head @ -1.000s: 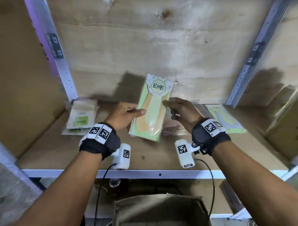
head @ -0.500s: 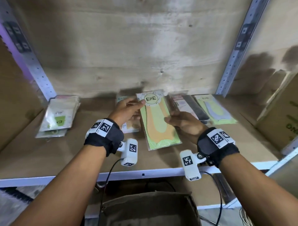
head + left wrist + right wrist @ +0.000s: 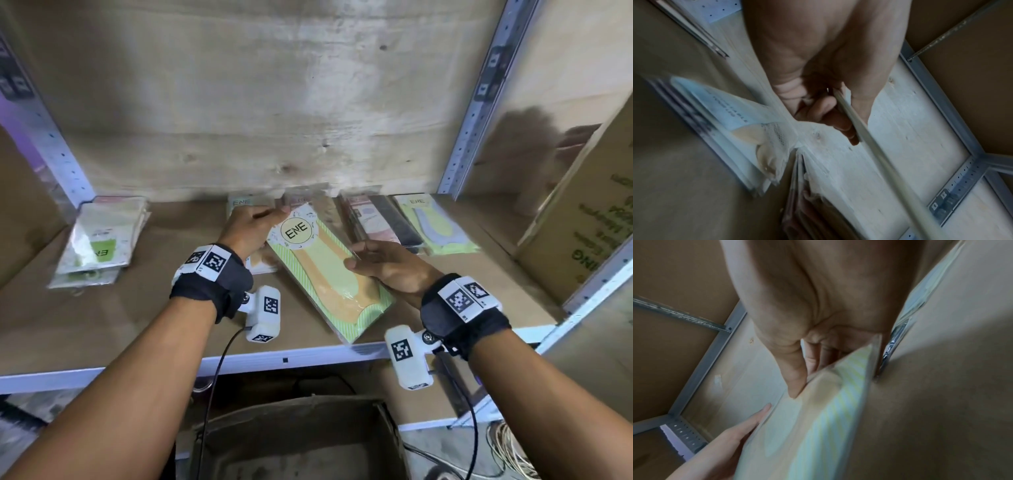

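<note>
A flat clear packet (image 3: pixel 329 274) with a round "ENE" label, green stripes and an orange sock inside lies tilted just over the wooden shelf (image 3: pixel 137 325), its near corner close to the front edge. My left hand (image 3: pixel 274 219) pinches its far left corner by the label. My right hand (image 3: pixel 356 257) grips its right edge, thumb on top. In the left wrist view the packet (image 3: pixel 851 116) appears edge-on between thumb and fingers. The right wrist view shows the thumb pressing on the packet (image 3: pixel 828 402), with the left hand (image 3: pixel 731 443) at its far end.
A stack of packets (image 3: pixel 99 240) lies at the shelf's left. More packets line the back: a white one (image 3: pixel 243 205), pink and black ones (image 3: pixel 380 222), a green one (image 3: pixel 435 222). A printed carton (image 3: pixel 589 222) stands right. An open box (image 3: pixel 294 438) sits below.
The packet has come down from nearly upright to almost flat over the shelf and turned, its lower end now toward the front right. Both hands have kept hold of it.
</note>
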